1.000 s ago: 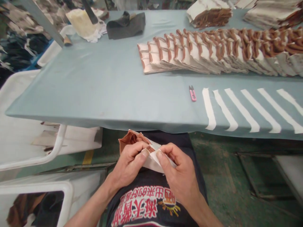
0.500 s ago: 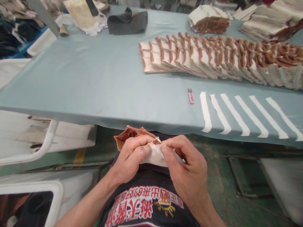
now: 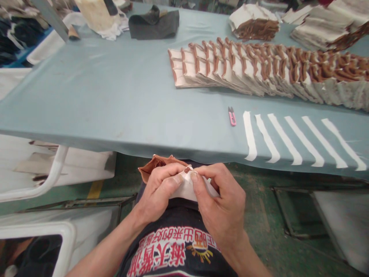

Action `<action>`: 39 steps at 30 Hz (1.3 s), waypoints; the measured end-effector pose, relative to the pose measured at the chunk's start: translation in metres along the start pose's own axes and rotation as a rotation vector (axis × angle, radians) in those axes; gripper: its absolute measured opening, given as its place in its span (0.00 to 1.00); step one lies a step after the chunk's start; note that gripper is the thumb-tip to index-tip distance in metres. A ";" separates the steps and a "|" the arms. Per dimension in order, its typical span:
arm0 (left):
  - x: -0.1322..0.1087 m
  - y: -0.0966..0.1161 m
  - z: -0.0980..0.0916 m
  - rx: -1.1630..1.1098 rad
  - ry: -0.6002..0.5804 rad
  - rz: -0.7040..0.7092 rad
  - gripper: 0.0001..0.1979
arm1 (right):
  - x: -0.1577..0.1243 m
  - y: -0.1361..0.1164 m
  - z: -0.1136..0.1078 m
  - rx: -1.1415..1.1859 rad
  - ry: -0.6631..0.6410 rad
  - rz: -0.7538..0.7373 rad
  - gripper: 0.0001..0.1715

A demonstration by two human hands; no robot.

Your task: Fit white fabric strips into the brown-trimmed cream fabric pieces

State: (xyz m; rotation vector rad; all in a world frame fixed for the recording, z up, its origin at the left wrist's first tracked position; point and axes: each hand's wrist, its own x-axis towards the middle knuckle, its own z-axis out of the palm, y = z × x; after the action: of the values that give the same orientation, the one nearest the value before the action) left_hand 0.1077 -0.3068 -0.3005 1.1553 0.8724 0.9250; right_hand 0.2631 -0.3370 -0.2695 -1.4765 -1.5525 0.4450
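My left hand (image 3: 158,190) and my right hand (image 3: 223,202) both pinch a small white and brown fabric piece (image 3: 184,187) over my lap, just below the table's front edge. Thumbs and forefingers press together on its white fold; a brown part (image 3: 152,163) sticks out behind my left hand. On the blue-grey table (image 3: 115,104) lies a long overlapping row of similar white and brown pieces (image 3: 259,67). A pink thread snipper (image 3: 231,115) rests beside several white strips (image 3: 288,140) laid side by side near the front edge.
More stacks of pieces (image 3: 253,21) sit at the back right. A dark grey cloth (image 3: 154,24) and a cream bundle (image 3: 96,15) lie at the back left. White bins (image 3: 54,173) stand to my left, and a green floor shows at right.
My hands have closed tighter on the fabric piece, folding its white part smaller, and the view has shifted slightly upward. Things on the table have not moved.
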 end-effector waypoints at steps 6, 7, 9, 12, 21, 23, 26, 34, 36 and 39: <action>0.004 0.012 0.005 0.193 0.047 0.028 0.12 | -0.002 -0.001 0.005 -0.045 0.031 -0.021 0.07; 0.004 0.013 0.006 0.212 0.054 0.028 0.12 | -0.002 -0.001 0.005 -0.049 0.035 -0.022 0.07; 0.005 0.015 0.007 0.257 0.059 0.037 0.12 | -0.003 -0.001 0.005 -0.042 0.026 -0.013 0.07; 0.004 0.014 0.007 0.324 0.048 0.097 0.12 | -0.004 0.001 0.004 0.008 -0.009 0.039 0.07; -0.006 0.001 0.007 0.288 0.066 0.158 0.13 | -0.009 0.002 0.005 0.091 -0.032 0.117 0.09; -0.007 0.002 0.007 0.283 0.065 0.153 0.13 | -0.009 0.002 0.006 0.095 -0.039 0.129 0.09; -0.009 0.002 0.007 0.260 0.053 0.131 0.13 | -0.011 0.002 0.006 0.080 -0.034 0.111 0.09; -0.009 -0.016 -0.004 -0.003 0.011 -0.020 0.14 | -0.009 0.004 0.008 0.009 0.032 -0.037 0.08; -0.009 -0.019 -0.005 -0.015 0.011 -0.012 0.15 | -0.009 0.006 0.008 -0.005 0.044 -0.065 0.08; -0.009 -0.020 -0.005 -0.007 0.010 0.017 0.15 | -0.009 0.007 0.009 -0.019 0.046 -0.078 0.07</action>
State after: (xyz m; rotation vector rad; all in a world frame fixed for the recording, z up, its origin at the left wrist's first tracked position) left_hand 0.1027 -0.3165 -0.3197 1.1547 0.8676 0.9477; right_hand 0.2587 -0.3412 -0.2825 -1.4262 -1.5754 0.3491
